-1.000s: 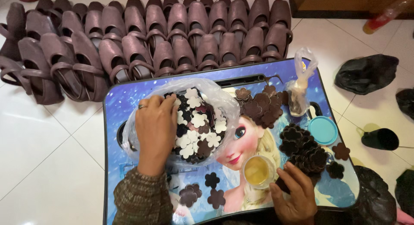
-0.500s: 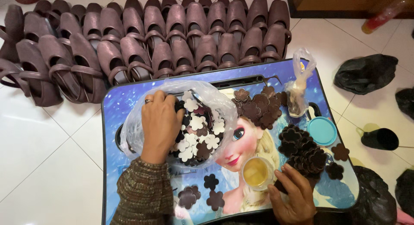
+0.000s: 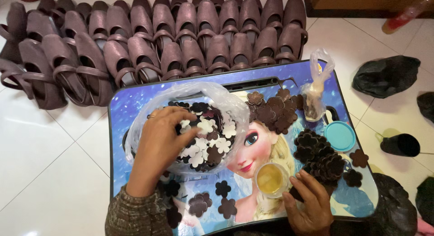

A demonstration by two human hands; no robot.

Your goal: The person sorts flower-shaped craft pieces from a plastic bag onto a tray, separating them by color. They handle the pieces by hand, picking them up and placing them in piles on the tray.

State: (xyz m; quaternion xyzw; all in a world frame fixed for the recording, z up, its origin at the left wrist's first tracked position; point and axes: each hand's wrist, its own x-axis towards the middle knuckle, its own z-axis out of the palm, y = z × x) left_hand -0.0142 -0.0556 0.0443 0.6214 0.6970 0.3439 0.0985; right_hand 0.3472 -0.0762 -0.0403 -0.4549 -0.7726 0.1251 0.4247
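I see rows of brown shoe uppers (image 3: 149, 41) on the tiled floor beyond a glossy cartoon-printed lap tray (image 3: 135, 105). On it, my left hand (image 3: 160, 143) reaches palm-down into a crinkled clear bag (image 3: 226, 105), fingers curled onto dark and cream flower-shaped cutouts (image 3: 210, 139); whether it pinches one, I can't tell. My right hand (image 3: 309, 204) rests loose beside a small yellow cup (image 3: 270, 179).

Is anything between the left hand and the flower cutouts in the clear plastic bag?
Nothing visible does. The left hand reaches through the open mouth of the clear plastic bag, fingers already on the brown and white flower-shaped cutouts inside.
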